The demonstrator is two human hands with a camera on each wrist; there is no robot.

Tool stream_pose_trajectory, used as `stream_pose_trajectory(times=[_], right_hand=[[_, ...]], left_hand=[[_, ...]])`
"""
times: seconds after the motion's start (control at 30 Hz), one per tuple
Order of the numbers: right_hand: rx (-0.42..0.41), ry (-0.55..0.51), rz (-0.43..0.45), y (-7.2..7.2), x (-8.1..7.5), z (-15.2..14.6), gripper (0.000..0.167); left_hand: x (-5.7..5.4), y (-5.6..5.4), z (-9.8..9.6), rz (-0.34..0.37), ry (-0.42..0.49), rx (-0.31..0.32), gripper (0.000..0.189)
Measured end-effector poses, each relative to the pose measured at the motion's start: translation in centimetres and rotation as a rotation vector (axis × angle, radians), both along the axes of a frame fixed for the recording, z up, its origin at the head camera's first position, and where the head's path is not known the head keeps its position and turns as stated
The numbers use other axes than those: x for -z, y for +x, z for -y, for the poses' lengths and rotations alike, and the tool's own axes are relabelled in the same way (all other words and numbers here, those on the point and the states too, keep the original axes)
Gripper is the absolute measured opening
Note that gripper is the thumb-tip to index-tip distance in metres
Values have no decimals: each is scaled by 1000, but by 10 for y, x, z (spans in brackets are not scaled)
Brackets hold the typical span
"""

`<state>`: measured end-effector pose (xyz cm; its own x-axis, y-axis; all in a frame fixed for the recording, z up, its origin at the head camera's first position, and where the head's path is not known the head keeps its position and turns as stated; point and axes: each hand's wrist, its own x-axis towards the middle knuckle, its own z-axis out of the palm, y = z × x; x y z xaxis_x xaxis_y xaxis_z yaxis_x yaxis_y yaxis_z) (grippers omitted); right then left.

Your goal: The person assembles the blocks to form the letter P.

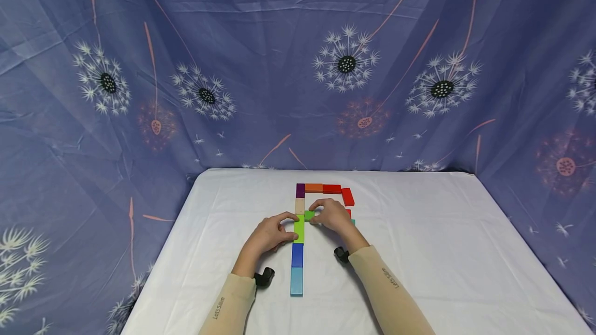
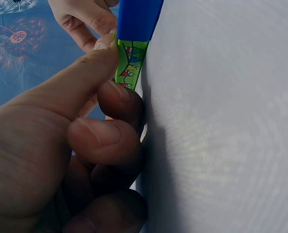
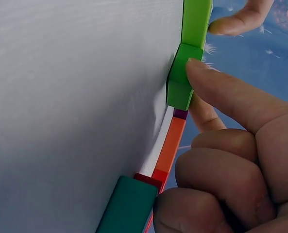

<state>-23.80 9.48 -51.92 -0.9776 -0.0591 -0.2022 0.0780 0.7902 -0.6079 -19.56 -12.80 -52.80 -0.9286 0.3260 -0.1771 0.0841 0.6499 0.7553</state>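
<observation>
A line of wooden blocks runs up the table: light blue (image 1: 296,282), blue (image 1: 297,255), light green (image 1: 299,229), beige (image 1: 300,206) and purple (image 1: 300,190). My left hand (image 1: 267,235) holds the light green block between thumb and forefinger, from its left side. Bunting is printed on that block's side in the left wrist view. On the line's right, my right hand (image 1: 331,215) pinches a smaller green block (image 3: 181,77) between thumb and finger. This block sits against the upper right side of the light green one.
From the purple block, an orange block (image 1: 314,188) and a red block (image 1: 332,189) lead right to a tilted red block (image 1: 347,197). Behind my right hand, another red block (image 1: 348,213) and a teal block (image 3: 129,206) are partly hidden. White cloth (image 1: 419,252) covers the table.
</observation>
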Motion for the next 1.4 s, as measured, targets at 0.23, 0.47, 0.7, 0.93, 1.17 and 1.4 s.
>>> stream_pose_trajectory(times=[0.23,0.47,0.7,0.93,1.17,1.4], right_hand=[[3,14,2,0,1,1,31],[10,-93,-9,3,-2,-9,35],[33,-189,-28,5,-9,-32,38],[56,-222,-27,7,-13,-58,42],[75,-265,-14,9,-8,-88,45],[111,-265,5,12,3,-112,37]], left_hand=[[0,1,-1,-2,-2,2,46],[1,1,-1,3,-14,1,46],[1,1,0,-3,-17,-2,45],[4,1,2,-2,-5,3,45],[3,-1,2,5,11,0,45],[2,-1,0,16,3,-2,44]])
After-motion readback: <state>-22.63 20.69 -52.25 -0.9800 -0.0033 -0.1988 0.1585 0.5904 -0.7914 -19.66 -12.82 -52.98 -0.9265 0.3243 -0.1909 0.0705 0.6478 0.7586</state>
